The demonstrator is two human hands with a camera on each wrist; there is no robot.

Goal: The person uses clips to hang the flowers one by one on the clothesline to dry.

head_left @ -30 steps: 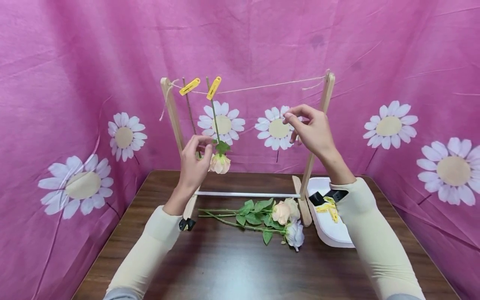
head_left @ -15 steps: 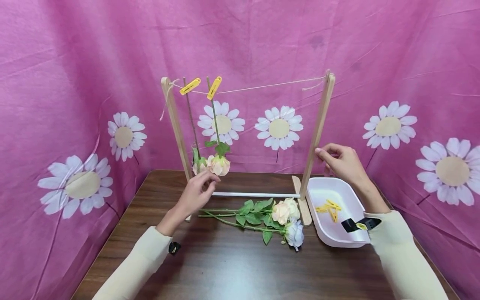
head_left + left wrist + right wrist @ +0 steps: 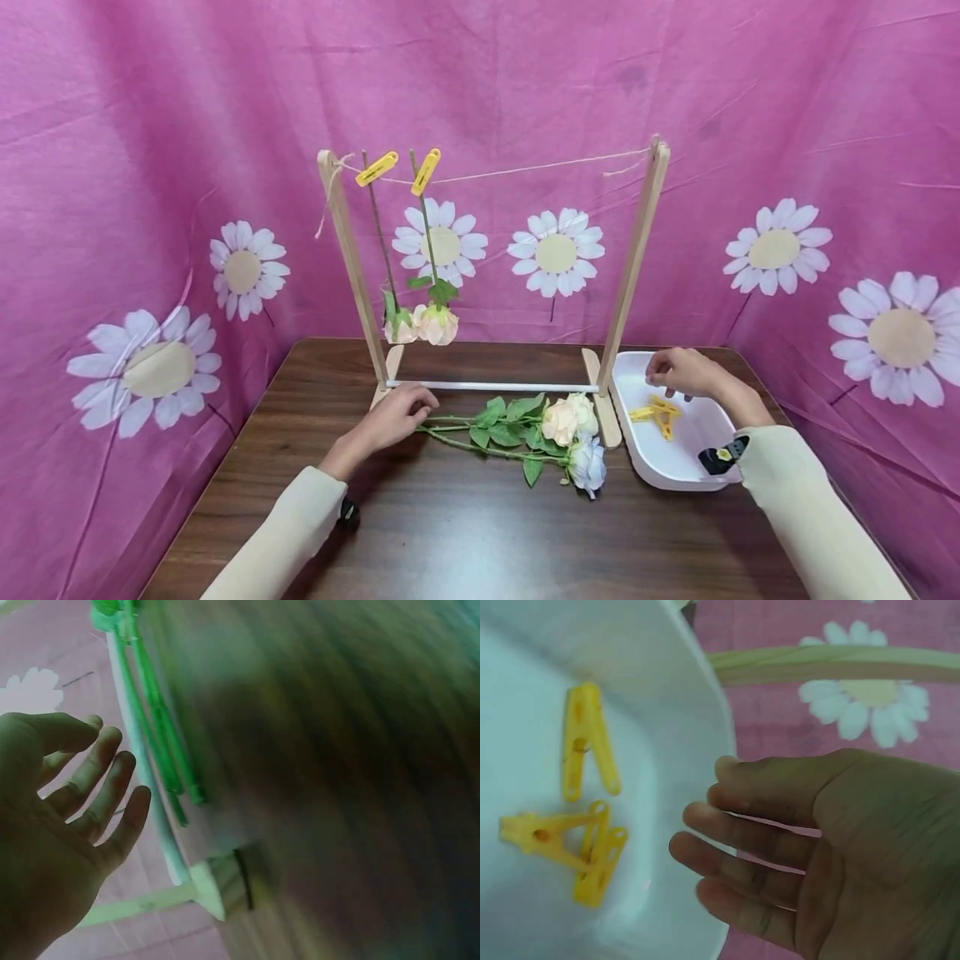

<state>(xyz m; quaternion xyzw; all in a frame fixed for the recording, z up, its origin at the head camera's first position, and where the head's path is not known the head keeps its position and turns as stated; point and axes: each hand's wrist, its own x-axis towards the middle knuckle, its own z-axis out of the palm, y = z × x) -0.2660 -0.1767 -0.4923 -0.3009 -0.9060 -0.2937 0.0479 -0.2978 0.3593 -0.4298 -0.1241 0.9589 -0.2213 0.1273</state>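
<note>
My left hand (image 3: 395, 414) hovers at the stem ends of the flowers lying on the table, its fingers loosely bent and holding nothing. Those flowers are a peach rose (image 3: 559, 423), a cream rose (image 3: 582, 412) and a pale blue-white rose (image 3: 587, 467), with green stems (image 3: 161, 727) pointing left. Over the white tub (image 3: 652, 472) is my right hand (image 3: 692, 372), fingers relaxed, nothing in them. Several yellow clothespins (image 3: 589, 742) lie in the tub below its fingertips. Two peach roses (image 3: 437, 323) hang head down from the string, each clipped by a yellow clothespin (image 3: 426, 172).
A wooden frame has a left post (image 3: 351, 267) and a right post (image 3: 634, 267), with a string (image 3: 525, 170) tied between their tops. A white rod (image 3: 495, 386) joins them low down. Behind the brown table (image 3: 480, 533) hangs a pink cloth (image 3: 495, 83) printed with daisies.
My left hand has come down from beside the hanging roses to the stems on the table. My right hand has moved from near the right post down over the tub.
</note>
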